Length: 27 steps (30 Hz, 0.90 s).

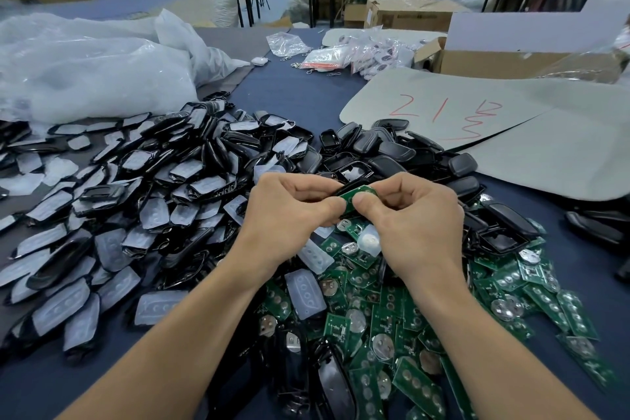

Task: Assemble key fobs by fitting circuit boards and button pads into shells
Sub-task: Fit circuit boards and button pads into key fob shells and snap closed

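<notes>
Padded shells (191, 181) heaped left, within reach. Left hand (289, 211) pinches a black shell (341, 188), steadying it. Green board (356, 196) sits on it, held above the table. Right hand (416, 215) pinches the board's end, probably seating it. Spare boards (545, 300) piled right.

Colour rundown: the circuit board (356, 195) dead centre is bright green with pale silvery round spots, and the shell (342, 188) behind it is glossy black. The loose boards (402, 317) heaped at 5 o'clock are the same green, dotted with silver discs. The button pads (305, 293) on them are milky see-through white. The shell heap (153, 181) at 9 o'clock is shiny black with whitish-grey inserts, while the bare shells (385, 150) at 1 o'clock look plain black. The tablecloth (300, 92) is dark navy. The grey sheet (511, 133) at 2 o'clock has red scribbles. The plastic bags (85, 68) at 10 o'clock are cloudy white, the cardboard box (477, 63) is brown, and the small bags (327, 58) at 12 are clear with red strips.
</notes>
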### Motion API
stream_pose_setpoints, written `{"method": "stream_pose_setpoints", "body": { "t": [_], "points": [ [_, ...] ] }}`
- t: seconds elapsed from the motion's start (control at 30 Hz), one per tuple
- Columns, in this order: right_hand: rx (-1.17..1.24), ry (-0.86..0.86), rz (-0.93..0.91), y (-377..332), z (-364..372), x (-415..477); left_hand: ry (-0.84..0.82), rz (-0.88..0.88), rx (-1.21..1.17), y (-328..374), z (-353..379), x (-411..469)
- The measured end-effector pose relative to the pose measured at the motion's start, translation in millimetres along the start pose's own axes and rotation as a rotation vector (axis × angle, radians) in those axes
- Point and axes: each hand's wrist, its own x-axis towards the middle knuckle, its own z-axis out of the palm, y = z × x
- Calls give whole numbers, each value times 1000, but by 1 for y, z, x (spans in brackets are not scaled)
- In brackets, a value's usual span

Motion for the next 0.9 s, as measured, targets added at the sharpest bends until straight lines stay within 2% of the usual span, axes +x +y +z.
{"method": "stream_pose_setpoints", "body": {
  "t": [0.23,0.27,0.4,0.53,0.6,0.7,0.8,0.9],
  "points": [
    [-117,132,-82,-5,6,-10,77,-41,-62,6,3,-3],
    [-123,116,-70,-4,5,-9,84,-41,-70,6,2,-3],
    [44,-131,8,-2,4,-3,58,-29,-62,5,-1,-3],
    [58,-152,23,2,0,-1,-88,95,215,7,-1,-5],
    [61,-178,14,0,0,-4,-99,96,240,11,-6,-4],
    [62,-205,2,-1,4,-8,147,40,123,12,-21,4],
    [-98,-282,-63,-5,8,-13,442,-44,-223,12,-45,18],
    [-172,-380,-71,-9,12,-19,604,-53,-428,11,-68,28]
  ]
}}
